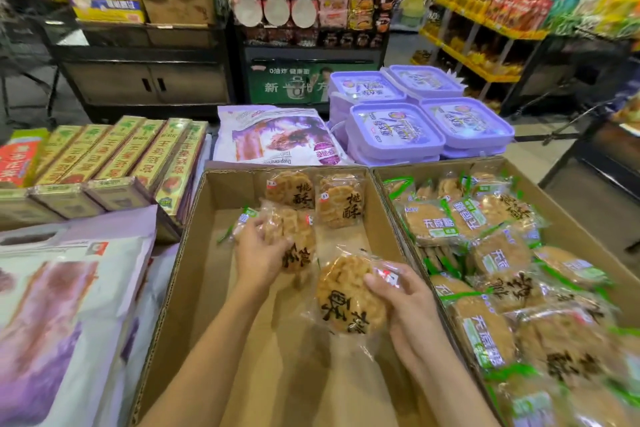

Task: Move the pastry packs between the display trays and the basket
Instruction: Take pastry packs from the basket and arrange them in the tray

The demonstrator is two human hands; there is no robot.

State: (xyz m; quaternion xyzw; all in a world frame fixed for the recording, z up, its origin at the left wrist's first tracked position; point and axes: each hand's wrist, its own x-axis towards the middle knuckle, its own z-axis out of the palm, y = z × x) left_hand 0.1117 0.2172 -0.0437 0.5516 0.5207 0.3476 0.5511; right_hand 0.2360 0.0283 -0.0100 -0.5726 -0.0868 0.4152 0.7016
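Cardboard tray (194, 274); left hand (258, 255) grips clear-wrapped pastry pack (294, 239); right hand (408, 305) pinches another pack (346, 302) by its edge

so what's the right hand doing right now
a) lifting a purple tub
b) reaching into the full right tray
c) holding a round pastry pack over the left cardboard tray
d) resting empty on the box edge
c: the right hand grips a round pastry pack in clear wrap above the nearly empty left cardboard tray, while the left hand holds another pack further in.
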